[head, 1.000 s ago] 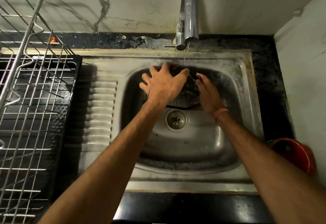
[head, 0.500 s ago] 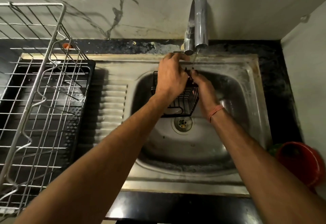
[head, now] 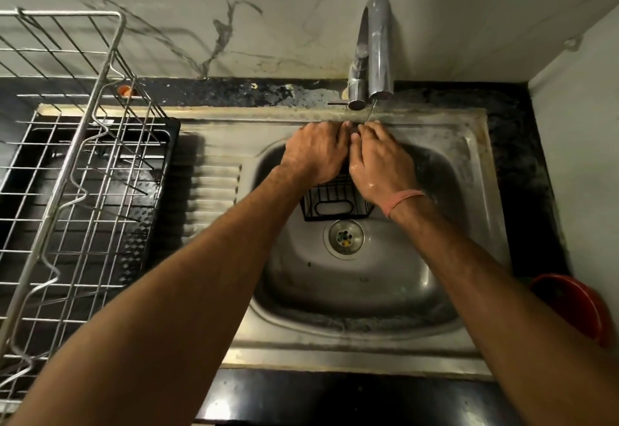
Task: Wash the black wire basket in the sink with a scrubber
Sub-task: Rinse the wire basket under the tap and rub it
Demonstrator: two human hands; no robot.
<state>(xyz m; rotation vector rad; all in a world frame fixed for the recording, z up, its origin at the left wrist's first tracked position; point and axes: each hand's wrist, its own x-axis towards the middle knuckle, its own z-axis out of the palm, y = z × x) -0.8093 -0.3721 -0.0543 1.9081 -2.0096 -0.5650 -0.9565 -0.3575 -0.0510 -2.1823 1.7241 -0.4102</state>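
Both hands, left hand [head: 316,154] and right hand [head: 380,161], grip the black wire basket [head: 335,201] over the sink [head: 351,285] under the tap [head: 375,53] trickle; looks like rinse step, no scrubber visible, next needs fetching one.

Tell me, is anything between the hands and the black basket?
Nothing visible. Both the left hand and the right hand are already on the black wire basket, over the sink under the tap.
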